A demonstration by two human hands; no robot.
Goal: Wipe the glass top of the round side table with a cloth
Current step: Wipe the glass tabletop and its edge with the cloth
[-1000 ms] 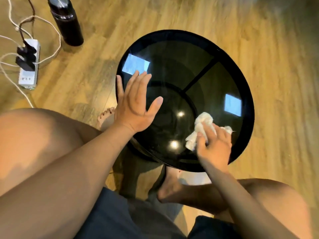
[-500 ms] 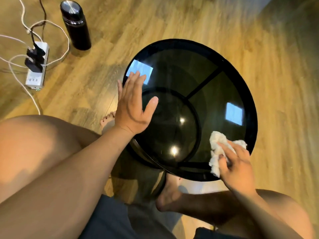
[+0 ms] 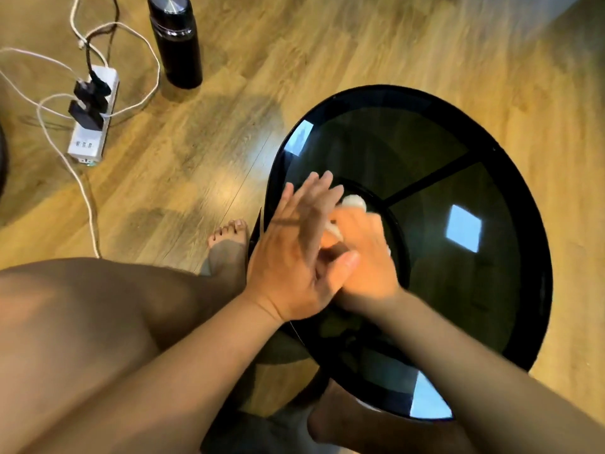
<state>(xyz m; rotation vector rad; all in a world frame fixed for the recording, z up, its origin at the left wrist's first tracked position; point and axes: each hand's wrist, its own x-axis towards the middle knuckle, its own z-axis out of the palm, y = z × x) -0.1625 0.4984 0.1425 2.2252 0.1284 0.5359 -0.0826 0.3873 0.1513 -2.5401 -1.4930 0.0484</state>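
Observation:
The round side table (image 3: pixel 530 244) has a dark glass top in a black rim, with black cross bars showing beneath. My left hand (image 3: pixel 294 253) rests flat on the glass near the table's left edge, fingers spread and holding nothing. My right hand (image 3: pixel 363 260) lies just right of it, partly under the left thumb, closed on a white cloth (image 3: pixel 353 201) pressed to the glass. Only a small bit of the cloth shows past the fingers. Both hands are motion-blurred.
A black flask (image 3: pixel 175 40) stands on the wooden floor at the upper left. A white power strip (image 3: pixel 93 116) with black plugs and trailing cables lies left of it. My bare legs and feet (image 3: pixel 229 244) are beside and under the table.
My right hand has swept the cloth from the table's near right edge across to the left, up against my left hand. The view has shifted, so the table now sits further right.

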